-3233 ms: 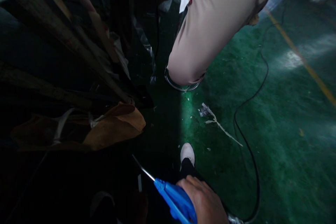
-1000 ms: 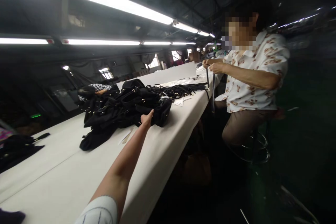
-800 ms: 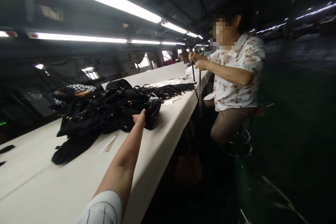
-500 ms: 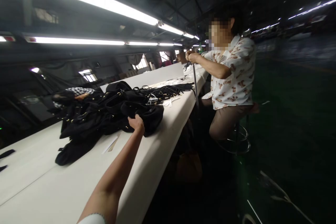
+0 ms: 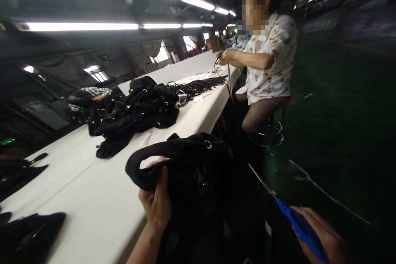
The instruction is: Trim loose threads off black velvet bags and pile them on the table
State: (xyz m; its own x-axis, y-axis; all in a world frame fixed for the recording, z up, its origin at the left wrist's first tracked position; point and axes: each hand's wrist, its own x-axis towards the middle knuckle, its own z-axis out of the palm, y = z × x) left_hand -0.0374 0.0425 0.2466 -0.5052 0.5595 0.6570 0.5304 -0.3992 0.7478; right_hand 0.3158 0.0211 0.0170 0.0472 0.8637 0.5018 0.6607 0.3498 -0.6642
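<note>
A black cloth bag (image 5: pixel 192 165) with gold-coloured rings is held up close to me, past the table's near edge. My left hand (image 5: pixel 156 202) grips its rim at the left end of the opening, thumb outside and fingers partly hidden inside. At lower right my right hand (image 5: pixel 321 231), blurred, is closed around a blue-handled tool (image 5: pixel 298 225) with a long, thin metal tip. That tip points up and left, apart from the bag. Farther up the table lies a heap of similar black bags (image 5: pixel 136 107).
The long white table (image 5: pixel 89 198) runs away from me. More black pieces (image 5: pixel 27 235) lie at its left. Black straps (image 5: pixel 198 86) lie beyond the heap. A co-worker (image 5: pixel 267 57) sits on a stool at the right, handling a strap. Another person bends behind the heap.
My left hand has pulled one black bag off the heap and drawn it near me. My right hand with the blue-handled tool has come into view. The camera has tilted down.
</note>
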